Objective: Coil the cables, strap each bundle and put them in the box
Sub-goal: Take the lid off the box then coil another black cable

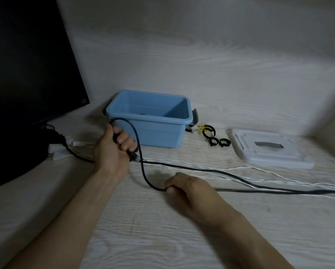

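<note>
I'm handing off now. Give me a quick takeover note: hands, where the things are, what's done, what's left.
Left hand grips the black cable near its plug, one loop formed.
Right hand pinches the same cable lower down; the rest trails right across the table.
White cables lie uncoiled beside it.
Black straps lie right of the blue box; its white lid is off.
Done: coiling started. Left: coil, strap and box them all.

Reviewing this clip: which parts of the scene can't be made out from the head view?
- Head view: the blue box floor is mostly hidden by its near wall; one dark item inside is unidentifiable.
- Black cable: its far end runs off the right edge.
- Plug end: covered by the left hand.
- Right hand: fingertips curl under, so the pinch is hidden.
- Black straps: too small to count surely.
</note>
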`<state>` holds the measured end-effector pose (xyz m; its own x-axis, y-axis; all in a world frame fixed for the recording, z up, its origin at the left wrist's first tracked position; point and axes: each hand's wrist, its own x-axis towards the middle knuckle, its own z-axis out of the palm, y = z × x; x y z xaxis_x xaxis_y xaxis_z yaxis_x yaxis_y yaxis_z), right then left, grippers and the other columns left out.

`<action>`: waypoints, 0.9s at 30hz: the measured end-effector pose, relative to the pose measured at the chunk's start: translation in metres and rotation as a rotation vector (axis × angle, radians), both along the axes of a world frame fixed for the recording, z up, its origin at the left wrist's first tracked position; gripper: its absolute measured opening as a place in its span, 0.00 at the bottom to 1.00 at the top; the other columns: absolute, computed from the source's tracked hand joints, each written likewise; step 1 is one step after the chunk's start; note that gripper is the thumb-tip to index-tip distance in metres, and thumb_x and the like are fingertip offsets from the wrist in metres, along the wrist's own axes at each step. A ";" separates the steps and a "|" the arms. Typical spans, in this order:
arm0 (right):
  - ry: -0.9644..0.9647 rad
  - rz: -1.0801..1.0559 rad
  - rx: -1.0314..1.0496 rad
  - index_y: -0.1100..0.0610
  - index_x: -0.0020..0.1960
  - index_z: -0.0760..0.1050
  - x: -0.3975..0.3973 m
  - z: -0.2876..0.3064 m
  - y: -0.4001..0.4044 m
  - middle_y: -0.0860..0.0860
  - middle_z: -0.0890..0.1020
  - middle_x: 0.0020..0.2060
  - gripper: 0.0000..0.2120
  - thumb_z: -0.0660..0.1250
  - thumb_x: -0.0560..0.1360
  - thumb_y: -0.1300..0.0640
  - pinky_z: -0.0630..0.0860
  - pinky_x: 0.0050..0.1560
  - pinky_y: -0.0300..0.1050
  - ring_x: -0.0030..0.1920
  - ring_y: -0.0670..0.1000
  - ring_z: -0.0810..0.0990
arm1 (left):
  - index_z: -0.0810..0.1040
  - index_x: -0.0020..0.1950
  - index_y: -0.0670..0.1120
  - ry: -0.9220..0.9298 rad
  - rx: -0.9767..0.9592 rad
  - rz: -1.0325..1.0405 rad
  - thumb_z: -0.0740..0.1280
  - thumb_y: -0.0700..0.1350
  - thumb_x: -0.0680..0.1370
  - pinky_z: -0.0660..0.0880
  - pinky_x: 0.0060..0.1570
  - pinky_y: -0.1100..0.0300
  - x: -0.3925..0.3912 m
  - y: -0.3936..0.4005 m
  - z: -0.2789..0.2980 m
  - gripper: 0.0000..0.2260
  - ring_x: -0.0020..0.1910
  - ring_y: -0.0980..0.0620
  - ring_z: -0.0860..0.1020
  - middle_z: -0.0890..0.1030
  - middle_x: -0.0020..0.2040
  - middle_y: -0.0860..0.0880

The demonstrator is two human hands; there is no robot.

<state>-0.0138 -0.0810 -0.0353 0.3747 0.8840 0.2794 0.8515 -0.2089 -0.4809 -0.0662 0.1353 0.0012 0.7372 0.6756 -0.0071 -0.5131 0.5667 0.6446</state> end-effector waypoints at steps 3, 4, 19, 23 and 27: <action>-0.019 -0.093 0.013 0.49 0.52 0.75 0.001 0.001 0.001 0.43 0.80 0.45 0.10 0.57 0.82 0.47 0.74 0.45 0.44 0.44 0.46 0.78 | 0.62 0.31 0.51 0.060 -0.035 -0.046 0.51 0.50 0.84 0.52 0.20 0.63 -0.007 0.005 0.004 0.20 0.20 0.57 0.53 0.58 0.23 0.55; -0.036 -0.140 0.000 0.48 0.50 0.75 0.003 0.002 0.000 0.42 0.79 0.43 0.10 0.56 0.81 0.47 0.73 0.43 0.45 0.42 0.46 0.78 | 0.62 0.30 0.51 0.051 -0.080 -0.047 0.51 0.49 0.83 0.51 0.19 0.62 -0.009 0.010 0.005 0.20 0.20 0.57 0.53 0.57 0.22 0.55; 0.021 -0.076 0.050 0.50 0.45 0.79 0.005 0.006 -0.006 0.43 0.80 0.34 0.01 0.69 0.74 0.55 0.68 0.35 0.33 0.32 0.43 0.75 | 0.66 0.41 0.47 0.126 0.468 0.197 0.57 0.47 0.83 0.64 0.29 0.60 0.008 -0.009 -0.012 0.11 0.26 0.55 0.64 0.66 0.28 0.52; -0.017 -0.012 0.155 0.53 0.50 0.82 0.006 0.005 -0.006 0.45 0.80 0.40 0.04 0.69 0.77 0.58 0.67 0.38 0.30 0.34 0.43 0.75 | 0.72 0.46 0.54 0.315 1.234 0.036 0.58 0.52 0.78 0.72 0.39 0.53 0.004 -0.016 -0.032 0.05 0.34 0.55 0.72 0.74 0.34 0.55; -0.066 -0.113 0.362 0.55 0.50 0.82 0.009 0.010 -0.007 0.45 0.76 0.37 0.03 0.69 0.79 0.58 0.67 0.38 0.31 0.35 0.41 0.73 | 0.74 0.46 0.52 0.427 1.284 -0.376 0.59 0.46 0.82 0.73 0.39 0.55 -0.006 -0.025 -0.027 0.07 0.34 0.57 0.75 0.78 0.34 0.56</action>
